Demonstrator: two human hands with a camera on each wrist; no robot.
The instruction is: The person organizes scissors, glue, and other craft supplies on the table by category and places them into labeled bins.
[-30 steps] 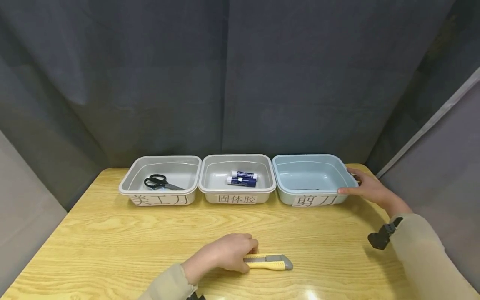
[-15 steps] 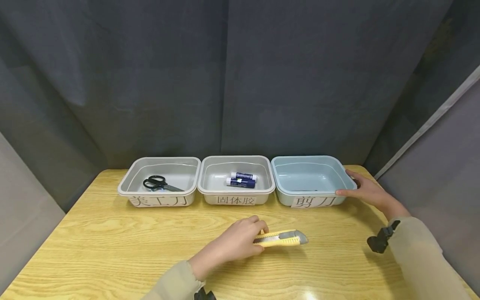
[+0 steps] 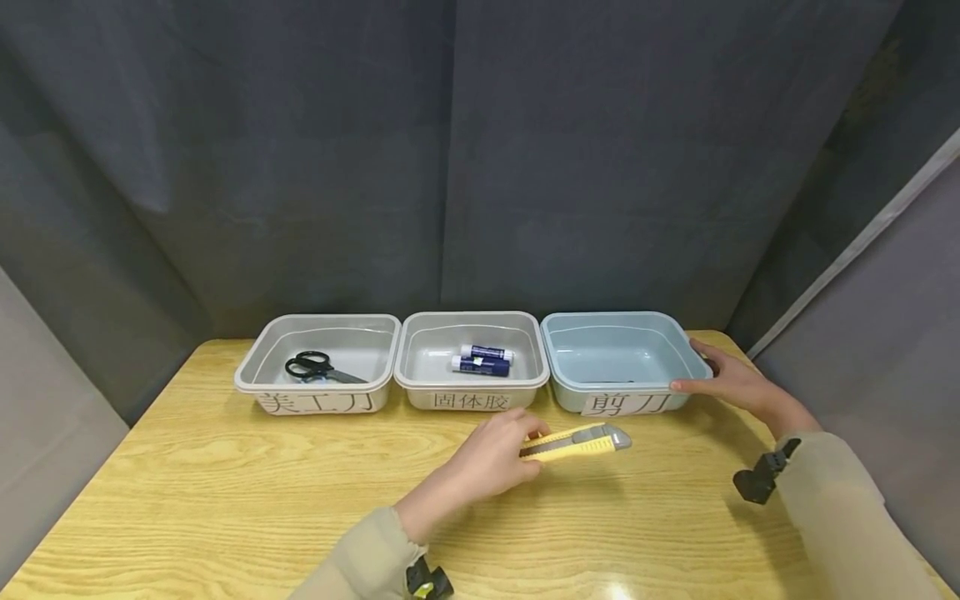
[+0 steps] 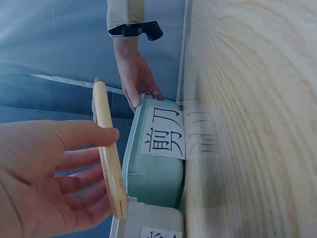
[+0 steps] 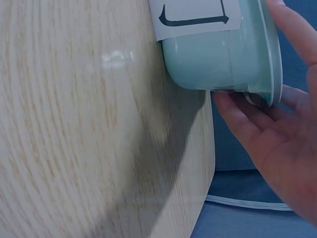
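Between thumb and fingers my left hand (image 3: pixel 498 457) pinches a yellow utility knife (image 3: pixel 573 442), held above the table in front of the bins. Its grey end points right; in the left wrist view the knife (image 4: pixel 110 153) shows edge-on. My right hand (image 3: pixel 738 387) grips the right end of a light-blue plastic bin (image 3: pixel 637 387), thumb on the rim. The right wrist view has its fingers (image 5: pixel 237 119) against the bin's end wall. Only a thin dark sliver of something shows inside that bin, its kind hidden by the front wall.
A grey bin (image 3: pixel 472 383) in the middle contains two glue sticks (image 3: pixel 482 365). Black-handled scissors (image 3: pixel 322 367) lie in the left grey bin (image 3: pixel 251 371). All three bins carry paper labels and stand in a row along the wooden table's (image 3: pixel 300 483) back, before a dark curtain (image 3: pixel 330 167).
My left hand has lifted the utility knife off the table and carried it forward and right, toward the bins. My right hand stays on the light-blue bin.
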